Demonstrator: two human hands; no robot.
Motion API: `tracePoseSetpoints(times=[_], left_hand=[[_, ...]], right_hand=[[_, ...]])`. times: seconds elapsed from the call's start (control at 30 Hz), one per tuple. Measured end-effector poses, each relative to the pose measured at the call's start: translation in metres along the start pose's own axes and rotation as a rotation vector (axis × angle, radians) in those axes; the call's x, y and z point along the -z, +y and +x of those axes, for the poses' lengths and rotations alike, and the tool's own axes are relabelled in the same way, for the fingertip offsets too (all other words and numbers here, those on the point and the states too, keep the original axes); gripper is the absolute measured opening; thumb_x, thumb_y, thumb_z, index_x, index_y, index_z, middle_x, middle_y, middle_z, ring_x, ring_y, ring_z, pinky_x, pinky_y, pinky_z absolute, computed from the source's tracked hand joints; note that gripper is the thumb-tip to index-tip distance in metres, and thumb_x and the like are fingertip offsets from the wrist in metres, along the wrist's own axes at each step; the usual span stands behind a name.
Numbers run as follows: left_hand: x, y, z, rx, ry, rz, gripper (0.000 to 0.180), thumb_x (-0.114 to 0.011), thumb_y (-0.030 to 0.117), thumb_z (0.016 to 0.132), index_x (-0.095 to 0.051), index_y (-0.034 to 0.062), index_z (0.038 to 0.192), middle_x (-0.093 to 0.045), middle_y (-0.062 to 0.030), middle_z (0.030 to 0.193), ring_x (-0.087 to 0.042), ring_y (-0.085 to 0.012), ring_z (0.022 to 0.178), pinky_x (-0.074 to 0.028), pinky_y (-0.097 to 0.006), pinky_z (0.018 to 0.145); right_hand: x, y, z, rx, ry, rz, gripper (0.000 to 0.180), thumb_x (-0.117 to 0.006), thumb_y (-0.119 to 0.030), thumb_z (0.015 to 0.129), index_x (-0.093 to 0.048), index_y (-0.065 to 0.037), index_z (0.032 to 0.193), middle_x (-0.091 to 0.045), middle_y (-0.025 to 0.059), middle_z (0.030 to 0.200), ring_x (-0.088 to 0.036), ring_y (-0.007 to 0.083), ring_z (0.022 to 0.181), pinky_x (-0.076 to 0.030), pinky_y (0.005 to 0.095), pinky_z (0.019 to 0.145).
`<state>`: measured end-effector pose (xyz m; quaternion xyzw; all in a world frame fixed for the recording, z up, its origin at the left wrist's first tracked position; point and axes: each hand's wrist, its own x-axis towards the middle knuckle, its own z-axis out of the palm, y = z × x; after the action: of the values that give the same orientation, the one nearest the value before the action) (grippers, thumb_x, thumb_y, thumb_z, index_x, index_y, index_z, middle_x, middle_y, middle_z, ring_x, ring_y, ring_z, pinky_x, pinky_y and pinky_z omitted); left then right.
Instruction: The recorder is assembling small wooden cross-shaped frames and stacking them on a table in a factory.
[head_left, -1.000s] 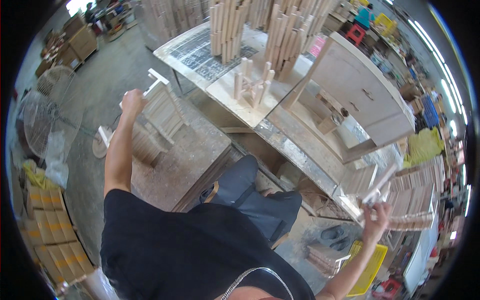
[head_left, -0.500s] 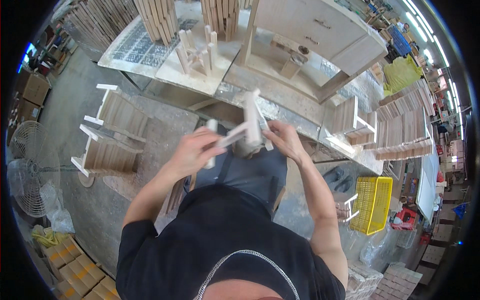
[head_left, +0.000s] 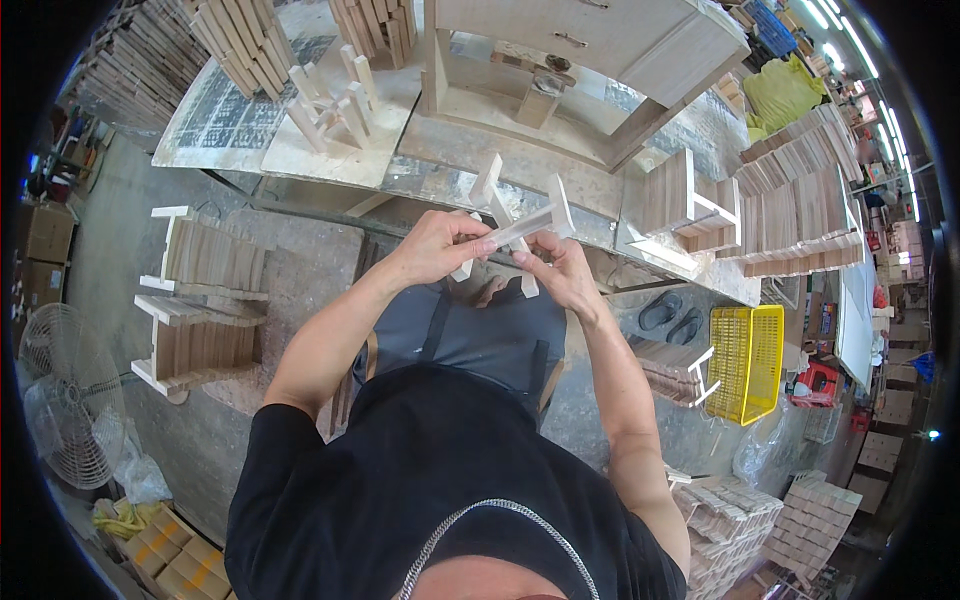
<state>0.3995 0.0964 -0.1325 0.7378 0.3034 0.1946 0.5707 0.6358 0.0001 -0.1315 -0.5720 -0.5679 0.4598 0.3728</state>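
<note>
Above my lap, a pale wooden frame [head_left: 534, 224] is between my hands. Its bars cross in the middle and upright end pieces stand at their tips. My left hand [head_left: 438, 246] pinches one bar near its end piece, thumb toward the crossing. Close to the crossing, my right hand [head_left: 566, 274] grips the frame from the right, its fingers partly hidden behind the wood. Under the frame, a dark rounded thing is mostly covered and I cannot make out what it is. A similar crossed frame [head_left: 335, 108] stands on the workbench [head_left: 390, 160] ahead.
Stacked H-shaped wooden pieces stand at left [head_left: 205, 345] and on the bench at right [head_left: 800, 230]. A wooden cabinet [head_left: 640, 50] sits on the bench. To my right are sandals [head_left: 660, 310] and a yellow basket [head_left: 718, 365]. A fan [head_left: 70, 395] stands far left.
The frame was blurred and tilted; now it lies flatter, its crossed shape clear. My left hand has come up and right, closer to my right hand. The view has shifted slightly.
</note>
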Motion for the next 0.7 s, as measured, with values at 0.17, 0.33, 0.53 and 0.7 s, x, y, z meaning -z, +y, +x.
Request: tracePoseSetpoints(times=[0.17,0.33,0.53,0.7], left_hand=[[0.008,-0.016,0.022,0.027,-0.041,-0.082,0.026,-0.070,0.026,0.097,-0.078,0.0021,0.103,-0.071,-0.0016,0.079,-0.060,-0.0084,0.076,-0.049,-0.028,0.071],[0.037,-0.004,0.048,0.137,-0.147,-0.138,0.025,-0.067,0.019,0.099,-0.075,0.0003,0.114,-0.075,-0.0049,0.096,-0.066,-0.0122,0.090,-0.052,-0.028,0.085],[0.023,0.016,0.071,-0.214,0.231,-0.112,0.034,-0.070,0.015,0.093,-0.070,0.0025,0.124,-0.075,-0.0015,0.090,-0.066,-0.0125,0.083,-0.052,-0.028,0.077],[0.034,0.008,0.123,-0.191,0.466,0.315,0.032,-0.071,0.019,0.093,-0.069,0.0004,0.119,-0.071,-0.0115,0.080,-0.066,-0.0156,0.069,-0.053,-0.032,0.067]], right_hand=[[-0.005,0.016,0.013,0.020,0.046,0.148,0.026,-0.073,-0.016,0.095,-0.072,0.002,0.112,-0.068,-0.0010,0.084,-0.054,0.0078,0.072,-0.046,0.0267,0.065],[0.003,0.014,0.042,0.060,0.062,0.319,0.023,-0.072,-0.015,0.096,-0.074,0.002,0.111,-0.068,-0.0007,0.083,-0.055,0.0067,0.072,-0.045,0.0245,0.065],[0.042,0.023,0.102,0.057,0.163,0.654,0.033,-0.061,-0.028,0.100,-0.073,0.002,0.108,-0.071,0.0031,0.087,-0.063,0.0120,0.078,-0.048,0.0280,0.073],[0.051,0.023,0.132,0.278,0.297,0.338,0.044,-0.067,-0.033,0.096,-0.070,0.002,0.122,-0.072,0.0139,0.105,-0.067,0.0188,0.092,-0.050,0.0317,0.083]])
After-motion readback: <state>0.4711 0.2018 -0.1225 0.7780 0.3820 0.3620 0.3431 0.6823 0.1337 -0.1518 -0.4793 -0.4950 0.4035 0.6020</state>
